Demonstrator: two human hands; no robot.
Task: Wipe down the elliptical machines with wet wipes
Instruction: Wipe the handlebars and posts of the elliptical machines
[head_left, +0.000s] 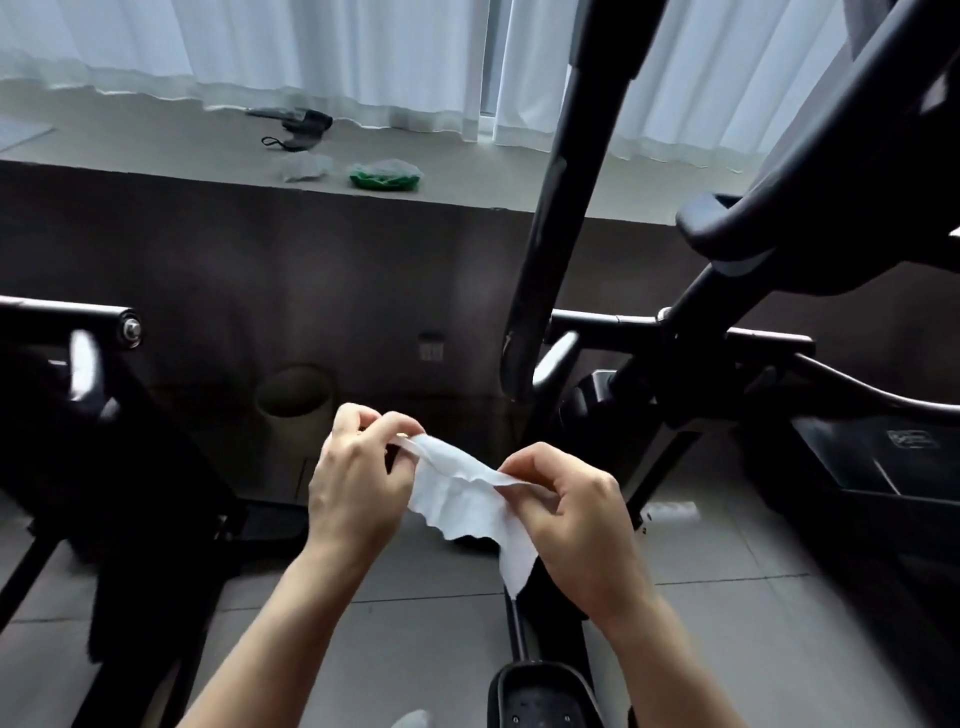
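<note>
Both hands, left hand (358, 483) and right hand (576, 525), pinch the wet wipe's (467, 504) top edge.

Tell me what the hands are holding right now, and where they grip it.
A white wipe: the left hand pinches its top left edge, the right hand its top right edge.

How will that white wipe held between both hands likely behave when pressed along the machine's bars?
Probably floppy: the wet wipe sags and ripples between the left hand and right hand, one corner hanging free. Likely very light, since fingertip pinches carry it. It should drape round the upright bar but may bunch.
</note>
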